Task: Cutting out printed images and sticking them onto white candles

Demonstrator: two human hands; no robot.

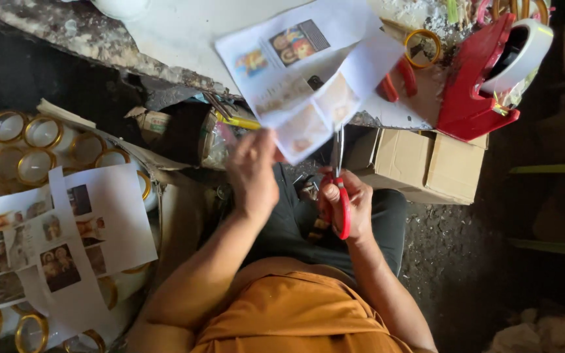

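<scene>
Printed sheet [308,72] held up over the lap, above the counter [178,33] edge. Left hand [253,173] pinches its lower edge, steadying it; right hand [348,206] closed through red-handled scissors [340,189], blades meeting the paper. Tape dispenser [479,78] nearby.

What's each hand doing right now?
Left hand: closed, holding the printed sheet.
Right hand: closed on red-handled scissors, blades at the sheet.
</scene>
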